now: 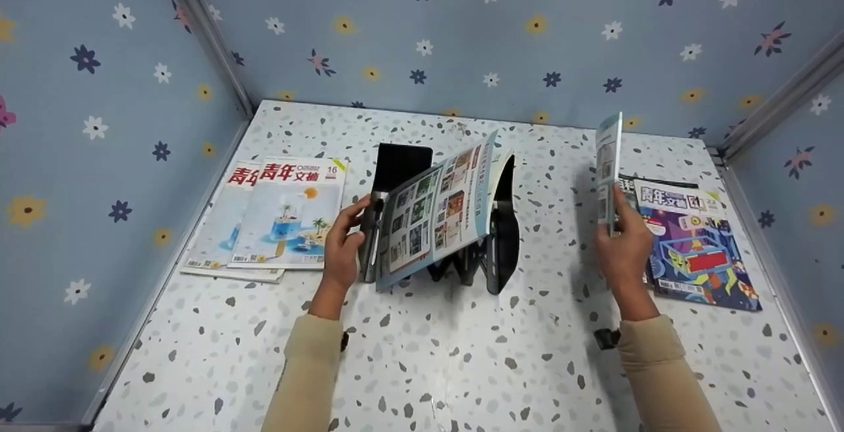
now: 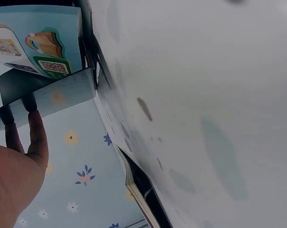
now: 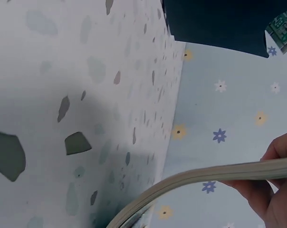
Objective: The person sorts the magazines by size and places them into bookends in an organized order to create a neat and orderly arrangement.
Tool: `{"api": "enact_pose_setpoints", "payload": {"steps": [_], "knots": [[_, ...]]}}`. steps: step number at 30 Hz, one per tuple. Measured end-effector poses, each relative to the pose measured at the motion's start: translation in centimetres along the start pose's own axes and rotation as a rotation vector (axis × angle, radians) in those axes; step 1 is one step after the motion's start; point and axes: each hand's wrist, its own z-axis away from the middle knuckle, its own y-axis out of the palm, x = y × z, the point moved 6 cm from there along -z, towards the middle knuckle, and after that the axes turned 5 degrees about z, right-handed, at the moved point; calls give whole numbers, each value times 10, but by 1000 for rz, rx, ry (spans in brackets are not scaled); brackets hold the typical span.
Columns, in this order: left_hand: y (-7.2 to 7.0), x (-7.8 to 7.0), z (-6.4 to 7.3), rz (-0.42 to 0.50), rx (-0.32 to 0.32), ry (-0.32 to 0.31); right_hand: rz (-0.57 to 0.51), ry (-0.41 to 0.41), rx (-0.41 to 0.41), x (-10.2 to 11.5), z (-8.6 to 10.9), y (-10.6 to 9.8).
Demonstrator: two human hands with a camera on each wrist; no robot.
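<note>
A black expandable bookend [image 1: 403,163] with a zigzag base stands mid-table. Between its end plates a magazine [image 1: 432,211] leans at a slant, its cover printed with rows of small pictures. My left hand [image 1: 341,250] is at the bookend's left plate. In the left wrist view, the fingertips of that hand [image 2: 21,164] touch the plate's glossy outer face [image 2: 62,95], where they are reflected. Over at the right, my right hand [image 1: 626,244] pinches a magazine [image 1: 608,158] held upright; its bent page edge [image 3: 200,175] runs across the right wrist view.
On the left lie two overlapping magazines, the upper one [image 1: 290,211] with a beach scene. A purple-blue magazine [image 1: 705,247] lies at the right, partly over a darker one [image 1: 628,186]. Flowered panels [image 1: 455,30] wall in the speckled table [image 1: 448,346] at the back and sides.
</note>
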Motion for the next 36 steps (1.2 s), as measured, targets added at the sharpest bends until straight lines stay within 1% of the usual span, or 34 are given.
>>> {"api": "enact_pose_setpoints", "payload": {"steps": [3,7,9,12,16,20,27,32,36], "knots": [[-1,0,1,0,1,5,2,-55,-43,12,2,-5],[-2,-1,1,-4,-3,15,-5,-90,-43,25,3,-10],[-2,-2,2,-10,-7,17,-23,-107,-56,32,3,-14],[-2,-2,2,-21,-6,17,-62,-141,-99,44,3,-21],[-2,-2,1,-12,-1,16,-116,-217,-171,63,4,-32],[-2,-1,1,-8,-2,13,-149,-280,-222,80,4,-39],[-1,0,1,-4,-1,19,-201,-338,-291,101,10,-45],[0,-2,1,-21,4,28,-297,-369,-364,118,15,-55],[-1,-4,0,-13,7,33,-355,-393,-416,134,18,-65]]}}
